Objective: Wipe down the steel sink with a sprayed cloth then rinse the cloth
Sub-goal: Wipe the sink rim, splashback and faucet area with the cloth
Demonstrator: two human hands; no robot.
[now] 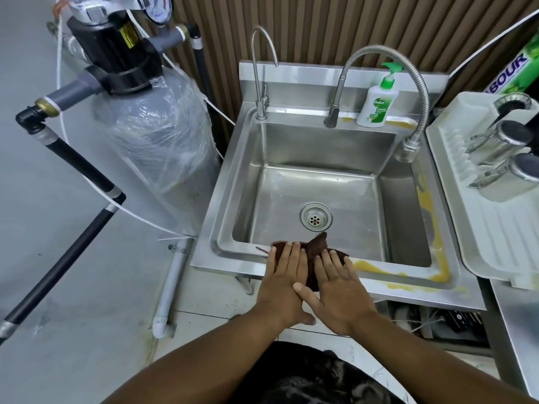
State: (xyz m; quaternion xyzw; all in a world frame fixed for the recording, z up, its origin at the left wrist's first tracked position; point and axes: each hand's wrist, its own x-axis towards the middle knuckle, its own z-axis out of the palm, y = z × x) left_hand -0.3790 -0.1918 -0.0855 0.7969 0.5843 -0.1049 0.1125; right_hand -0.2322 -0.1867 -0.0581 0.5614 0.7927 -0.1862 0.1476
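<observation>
**Steel sink against a slatted wall: both hands flat on the cloth at the front rim**

A brown slatted wall (350, 24) fills the top of my feed, with grey floor (58, 258) down the left side. The steel sink (221, 259) sits in the middle of the frame, its drain (316, 218) just below centre.

The dark brown cloth (316, 246) lies on the sink's front rim, low centre in the picture. One corner of it sticks up over the basin edge towards the drain. Both hands are on it, palms down. The left hand (284, 275) has its fingers straight and close together, tips at the inner edge of the rim. The right hand (339, 290) lies just beside it, fingers straight and slightly spread, and its thumb overlaps the back of the left hand. Neither hand is curled round the cloth; both press it flat.

Yellow residue (431, 223) runs along the right rim, along the front rim to the right of the hands, and in a patch on the back ledge.

On that back ledge a white soap bottle with a green pump (377, 103) stands upright. Left of it a flexible hose faucet (379, 48) arcs over to the right edge of the sink, and a thin gooseneck tap (255, 77) rises at the back left corner.

At upper left a grey tank wrapped in clear plastic (157, 135) stands next to the sink. At right, a white dish rack (478, 217) holds steel cups (501, 141) lying on their sides.
</observation>
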